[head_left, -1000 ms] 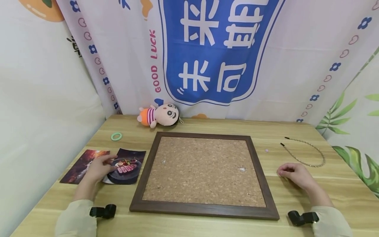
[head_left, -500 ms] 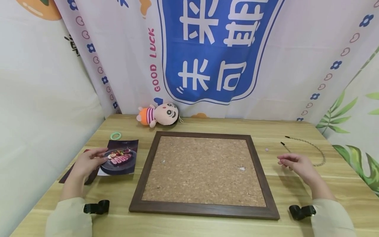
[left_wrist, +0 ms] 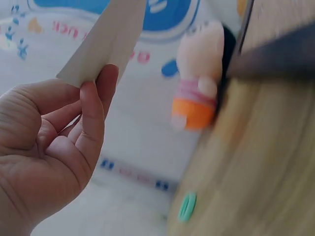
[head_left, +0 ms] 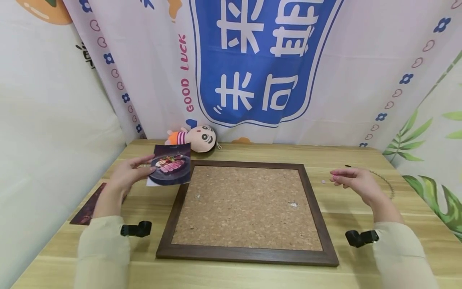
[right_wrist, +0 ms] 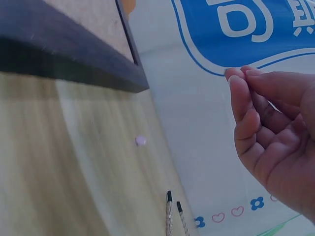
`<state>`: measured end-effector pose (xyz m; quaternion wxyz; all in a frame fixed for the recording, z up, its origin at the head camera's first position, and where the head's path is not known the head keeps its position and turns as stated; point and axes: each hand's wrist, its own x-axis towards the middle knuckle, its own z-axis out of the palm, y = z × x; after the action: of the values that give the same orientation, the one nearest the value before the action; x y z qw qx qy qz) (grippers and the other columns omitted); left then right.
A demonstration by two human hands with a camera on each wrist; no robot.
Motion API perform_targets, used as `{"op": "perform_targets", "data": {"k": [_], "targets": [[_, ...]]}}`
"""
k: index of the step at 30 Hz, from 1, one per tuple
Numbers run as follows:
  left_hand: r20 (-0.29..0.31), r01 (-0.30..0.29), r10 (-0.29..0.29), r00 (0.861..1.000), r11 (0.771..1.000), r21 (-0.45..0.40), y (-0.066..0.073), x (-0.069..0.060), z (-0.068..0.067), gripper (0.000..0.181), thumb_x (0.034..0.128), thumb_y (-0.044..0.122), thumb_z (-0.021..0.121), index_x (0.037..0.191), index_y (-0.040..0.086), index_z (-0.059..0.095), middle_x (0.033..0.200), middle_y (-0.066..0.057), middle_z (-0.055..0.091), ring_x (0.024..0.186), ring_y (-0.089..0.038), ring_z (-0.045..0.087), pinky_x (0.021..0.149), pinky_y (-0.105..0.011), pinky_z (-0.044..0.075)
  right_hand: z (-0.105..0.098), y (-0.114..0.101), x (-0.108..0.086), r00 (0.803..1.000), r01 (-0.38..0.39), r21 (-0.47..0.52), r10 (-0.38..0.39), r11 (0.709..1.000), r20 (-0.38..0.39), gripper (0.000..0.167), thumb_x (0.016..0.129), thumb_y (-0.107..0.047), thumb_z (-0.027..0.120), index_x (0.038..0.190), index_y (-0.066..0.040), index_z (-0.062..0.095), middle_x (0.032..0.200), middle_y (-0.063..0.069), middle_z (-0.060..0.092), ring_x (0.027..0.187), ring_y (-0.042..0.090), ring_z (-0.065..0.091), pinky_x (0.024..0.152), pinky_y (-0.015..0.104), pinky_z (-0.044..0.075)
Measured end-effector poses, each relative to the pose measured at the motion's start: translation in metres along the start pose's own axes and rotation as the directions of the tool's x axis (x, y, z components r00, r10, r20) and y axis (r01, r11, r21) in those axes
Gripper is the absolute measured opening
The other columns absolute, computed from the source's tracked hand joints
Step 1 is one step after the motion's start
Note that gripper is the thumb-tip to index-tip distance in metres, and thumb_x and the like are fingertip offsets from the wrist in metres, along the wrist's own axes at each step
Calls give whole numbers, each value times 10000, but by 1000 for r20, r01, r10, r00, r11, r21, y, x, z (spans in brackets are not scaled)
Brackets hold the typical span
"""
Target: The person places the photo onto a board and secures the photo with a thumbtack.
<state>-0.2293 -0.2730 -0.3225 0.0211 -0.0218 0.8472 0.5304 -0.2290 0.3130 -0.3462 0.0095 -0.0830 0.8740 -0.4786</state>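
Observation:
My left hand (head_left: 126, 174) pinches the left edge of a photo print (head_left: 169, 163) of sliced meat on a dark plate. The print is raised off the table beside the cork board's upper left corner; its white back (left_wrist: 110, 42) shows in the left wrist view. My right hand (head_left: 359, 184) is raised to the right of the board, thumb and fingertips together on a tiny pink thing (head_left: 335, 177), mostly covered by the fingers. The brown-framed cork board (head_left: 245, 208) lies flat between both hands. A second dark photo print (head_left: 86, 206) lies under the left forearm, partly hidden.
A plush doll (head_left: 202, 138) lies at the back edge against a printed curtain. A small lilac piece (head_left: 323, 182) and a thin twisted headband (head_left: 384, 179) lie right of the board. A green ring (left_wrist: 187, 206) lies on the table at left.
My left hand has lifted the meat print off the table and carried it up and right toward the board. My right hand has risen from the table and moved slightly forward.

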Motion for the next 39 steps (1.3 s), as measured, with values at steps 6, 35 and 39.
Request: {"op": "perform_targets", "data": {"k": [6,35,39], "targets": [[67,-58,67,995,990,-128,21,19,39,595,800,150,618,1322,53,348,1282,-185,355,894,-155,526,849,-356,379,11,-14,13,1000,22,57,-23,998,8,401,862,-176,538,1113,132,489,863,-5,640,743,86,589,635,244,451],[146,-107,184,972,901,-420,59,57,243,500,712,-113,608,1191,-22,499,1056,-208,551,850,-263,585,688,-312,476,59,-54,77,994,53,113,-41,992,-105,298,841,-141,558,1005,108,548,798,40,631,734,225,592,605,247,432],[152,-90,158,976,922,-376,64,49,259,502,698,-104,623,1181,-28,506,1045,-187,552,867,-243,579,703,-316,470,65,-57,80,992,53,137,-37,989,-122,273,835,-120,566,986,107,557,780,38,617,690,181,586,613,275,436]]}}
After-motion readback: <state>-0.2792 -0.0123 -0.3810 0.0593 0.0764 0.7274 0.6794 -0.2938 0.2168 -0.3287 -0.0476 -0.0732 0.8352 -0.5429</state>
